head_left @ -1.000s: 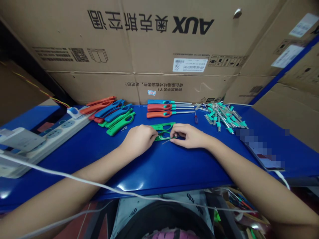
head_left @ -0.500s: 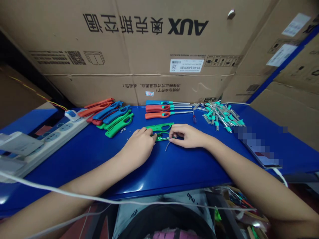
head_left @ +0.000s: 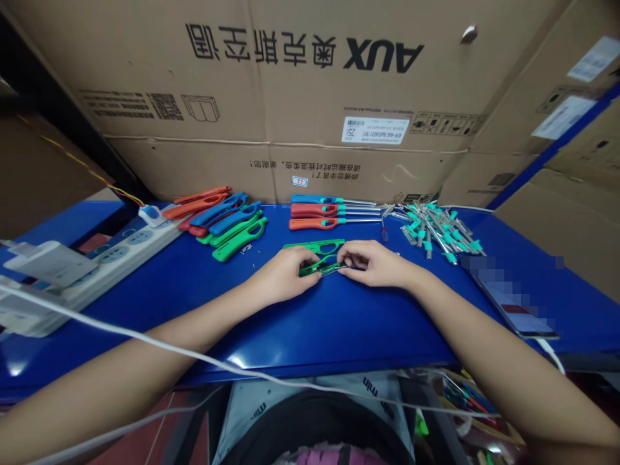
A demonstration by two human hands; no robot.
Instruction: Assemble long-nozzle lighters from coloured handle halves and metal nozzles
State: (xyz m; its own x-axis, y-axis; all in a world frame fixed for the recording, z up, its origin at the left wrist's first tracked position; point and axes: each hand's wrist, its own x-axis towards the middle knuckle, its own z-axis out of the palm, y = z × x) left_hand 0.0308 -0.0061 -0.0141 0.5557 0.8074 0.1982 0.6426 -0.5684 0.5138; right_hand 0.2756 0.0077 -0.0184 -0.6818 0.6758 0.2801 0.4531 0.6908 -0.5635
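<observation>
Between my hands is a green lighter handle half, its inner side up, with small dark parts inside. My left hand pinches its left end, thumb on the near edge. My right hand is closed at the right end, finger and thumb together. A thin grey tube runs along the near edge from thumb to thumb; my right fingertips partly hide its end. Just behind lies a second green handle half. Farther back, assembled lighters in blue, red and orange lie in a row.
Loose orange, blue and green handle pieces lie at left by a white power strip. Metal lighter tubes with teal ends are heaped at right, near a small screwdriver and a phone. A white cable crosses the front.
My left hand has turned, with its thumb now along the near edge of the green handle half. The grey tube, which hung toward me from my right fingers, now lies along that edge.
</observation>
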